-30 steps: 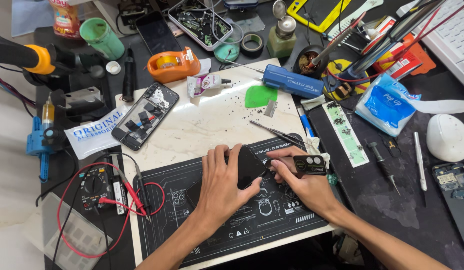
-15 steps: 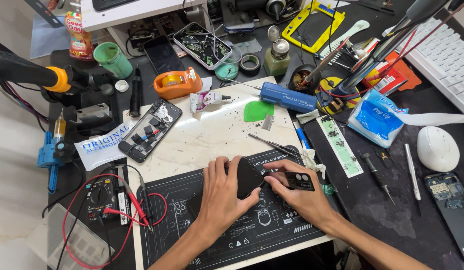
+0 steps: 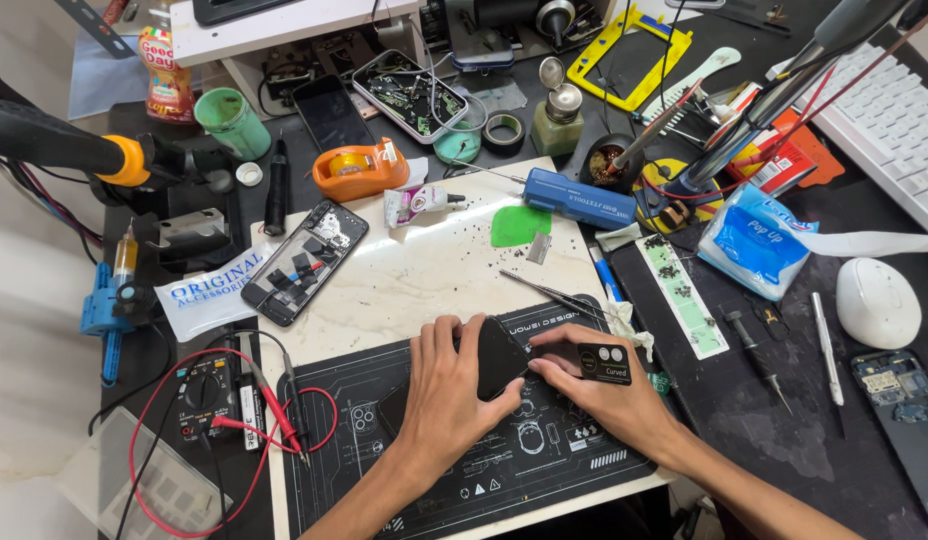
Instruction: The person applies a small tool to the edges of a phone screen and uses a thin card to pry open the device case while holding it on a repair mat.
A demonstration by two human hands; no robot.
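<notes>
A dark phone (image 3: 499,355) lies on a black printed work mat (image 3: 544,470) at the front of a pale marble slab. My left hand (image 3: 449,385) lies flat over the phone's left part and presses it down. My right hand (image 3: 599,385) grips a small black card tool (image 3: 604,363) whose left edge meets the phone's right side. Most of the phone is hidden under my left hand.
An opened phone (image 3: 306,262) lies on the slab's left. Tweezers (image 3: 556,291), a green pick (image 3: 519,226), a blue tool (image 3: 579,198), an orange tape dispenser (image 3: 361,168), a multimeter (image 3: 212,392) with red leads, a tissue pack (image 3: 756,240) and a white mouse (image 3: 877,302) surround the mat.
Both hands stay on the phone; my right hand has slid the black card slightly along the phone's edge. The camera has tilted, shifting the whole scene a little.
</notes>
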